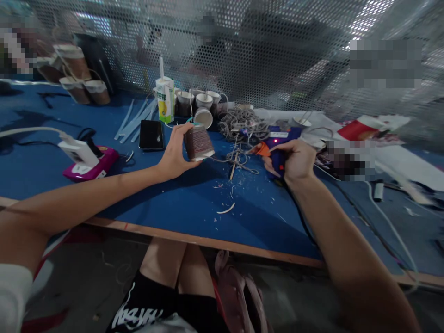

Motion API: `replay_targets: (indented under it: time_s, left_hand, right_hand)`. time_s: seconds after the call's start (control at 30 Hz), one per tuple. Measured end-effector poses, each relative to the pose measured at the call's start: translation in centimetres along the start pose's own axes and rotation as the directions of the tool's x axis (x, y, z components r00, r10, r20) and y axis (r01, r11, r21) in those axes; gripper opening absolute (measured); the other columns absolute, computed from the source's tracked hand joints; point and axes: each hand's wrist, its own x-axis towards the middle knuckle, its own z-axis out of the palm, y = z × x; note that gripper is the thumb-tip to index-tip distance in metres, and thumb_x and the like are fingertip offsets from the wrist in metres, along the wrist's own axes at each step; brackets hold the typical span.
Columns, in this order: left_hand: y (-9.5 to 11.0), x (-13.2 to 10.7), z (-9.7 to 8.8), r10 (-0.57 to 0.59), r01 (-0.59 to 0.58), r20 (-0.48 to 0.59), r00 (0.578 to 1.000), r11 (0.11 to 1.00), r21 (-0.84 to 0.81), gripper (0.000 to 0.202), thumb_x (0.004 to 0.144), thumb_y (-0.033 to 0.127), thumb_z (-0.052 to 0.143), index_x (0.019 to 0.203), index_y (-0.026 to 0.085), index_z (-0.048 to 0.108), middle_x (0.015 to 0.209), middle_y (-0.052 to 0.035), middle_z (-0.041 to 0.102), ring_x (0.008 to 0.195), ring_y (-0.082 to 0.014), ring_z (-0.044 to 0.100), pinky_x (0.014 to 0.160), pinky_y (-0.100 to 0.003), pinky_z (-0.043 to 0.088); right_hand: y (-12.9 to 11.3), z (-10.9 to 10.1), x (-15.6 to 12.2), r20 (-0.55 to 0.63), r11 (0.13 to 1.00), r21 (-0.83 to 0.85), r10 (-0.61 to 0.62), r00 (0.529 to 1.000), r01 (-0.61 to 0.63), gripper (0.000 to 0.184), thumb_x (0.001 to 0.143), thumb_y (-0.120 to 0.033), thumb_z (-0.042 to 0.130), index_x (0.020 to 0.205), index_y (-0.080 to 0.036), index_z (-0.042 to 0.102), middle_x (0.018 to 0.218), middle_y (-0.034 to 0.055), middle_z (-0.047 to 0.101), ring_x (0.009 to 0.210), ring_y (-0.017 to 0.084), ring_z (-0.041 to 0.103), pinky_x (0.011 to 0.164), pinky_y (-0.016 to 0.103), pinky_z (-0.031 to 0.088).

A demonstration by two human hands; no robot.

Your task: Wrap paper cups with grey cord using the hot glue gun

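Observation:
Over the blue table, my left hand (176,155) grips a small cup wrapped in brown cord (199,143), tilted on its side. A strand of cord runs from the cup's lower edge to the right, toward a tangle of grey cord (243,122). My right hand (294,159) is closed around a blue glue gun (277,150) with an orange trigger and a lit red light. Its nozzle points left, toward the cup, with a gap between them. Under the nozzle, loose cord and a thin stick (234,166) lie on the table.
Behind the cup stand several wrapped cups (204,99) and a drink carton (164,99) with a straw. A black phone (151,134), translucent glue sticks (135,120) and a magenta power strip (90,166) lie left. A cable (300,212) trails from the glue gun. Perforated metal (194,51) rises behind.

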Motion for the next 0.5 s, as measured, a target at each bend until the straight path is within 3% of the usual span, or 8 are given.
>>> replay_targets:
  time_s: [0.07,0.17,0.3,0.5]
  left_hand:
    - [-0.2,0.0,0.2,0.014,-0.014,-0.008,1.000,1.000,-0.024,0.081,0.081,0.054,0.075,0.142,0.026,0.031,0.136,-0.0143,0.048,0.131,-0.0311,0.052,0.108,-0.049,0.051]
    - [-0.5,-0.2,0.5,-0.001,-0.001,-0.026,1.000,0.999,-0.047,0.082,0.079,0.060,0.074,0.141,0.025,0.032,0.131,-0.0133,0.051,0.125,-0.0289,0.057,0.107,-0.048,0.053]
    - [-0.6,-0.2,0.5,-0.042,0.043,0.008,0.999,0.998,-0.051,0.083,0.078,0.060,0.075,0.140,0.025,0.034,0.133,-0.0141,0.052,0.125,-0.0290,0.058,0.108,-0.046,0.053]
    - [-0.3,0.0,0.3,0.019,-0.019,0.008,1.000,0.999,-0.038,0.081,0.079,0.059,0.074,0.139,0.023,0.034,0.128,-0.0142,0.054,0.120,-0.0289,0.060,0.102,-0.047,0.055]
  right_hand:
    - [-0.2,1.2,-0.6,0.065,0.992,0.115,0.036,0.997,-0.043,0.024,0.060,-0.047,0.055,0.053,-0.024,0.051,0.036,0.0010,0.042,0.029,0.011,0.031,0.026,0.026,0.019]
    - [-0.3,2.7,-1.9,0.112,0.981,0.184,0.035,0.993,-0.056,0.029,0.059,-0.051,0.060,0.057,-0.022,0.056,0.038,-0.0011,0.045,0.027,0.009,0.031,0.025,0.024,0.018]
    - [0.0,3.7,-3.2,0.110,0.991,0.128,0.032,0.993,-0.046,0.031,0.065,-0.046,0.075,0.061,-0.017,0.063,0.036,-0.0057,0.042,0.024,0.006,0.030,0.024,0.022,0.021]
    - [0.6,4.7,-3.9,0.184,0.995,0.052,0.070,0.980,-0.081,0.038,0.064,-0.046,0.084,0.052,-0.017,0.063,0.032,-0.0044,0.043,0.027,0.009,0.041,0.028,0.022,0.037]
